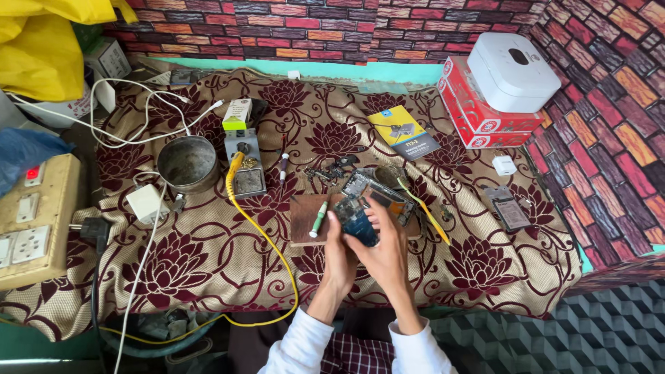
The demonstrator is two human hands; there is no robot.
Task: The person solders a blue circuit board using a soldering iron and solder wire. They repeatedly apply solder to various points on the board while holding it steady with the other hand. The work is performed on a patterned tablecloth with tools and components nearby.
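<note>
A: What is held in the hands?

B: A small dark-blue phone circuit board (358, 223) is gripped between both hands above the near edge of the tabletop. The left hand (339, 257) is closed around its lower left side, and the right hand (386, 251) is wrapped over its right side, fingers curled narrow across the top.

A: What is seen beneath the board?

B: A brown rectangular wooden work block (303, 220) is laid on the maroon-flowered beige cloth (208, 256) that covers the tabletop. A green-and-white pen-shaped tool (318, 218) is rested on the block, just left of the hands. An opened phone body with exposed parts (377, 192) is placed just behind the hands.

A: And further out?

B: A grey soldering station with a coiled yellow cable (244, 163) is set left of centre, with a round grey metal tin (187, 163) beside it. White charger cables (131, 118) are spread toward the far left corner. A beige switchboard with sockets (31, 221) is fixed at the left edge. A yellow-and-blue packet (403, 131) is laid toward the far edge, and red-and-white cartons topped by a white square device (509, 73) are stacked at the far right corner. A flat grey phone part (509, 211) is left near the right edge.
</note>
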